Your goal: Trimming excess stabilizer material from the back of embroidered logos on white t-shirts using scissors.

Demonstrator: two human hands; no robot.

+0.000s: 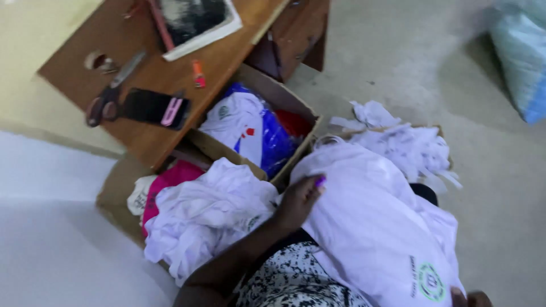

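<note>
The left hand (pixel 300 200) is laid flat, fingers spread, on the white garment (pixel 369 227) across the lap. Only a sliver of the right hand (pixel 471 298) is seen, so its grip cannot be told. The cloth is best smoothed flat before folding.

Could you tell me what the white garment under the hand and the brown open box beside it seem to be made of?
The white garment looks like soft matte woven or knit fabric: it drapes and creases. The brown open box appears to be plain cardboard, with thin, dull, bent flaps.

scissors (pixel 108 96) on wooden desk (pixel 153 136) | cardboard box (pixel 284 96) | blue sack (pixel 520 51)
</note>
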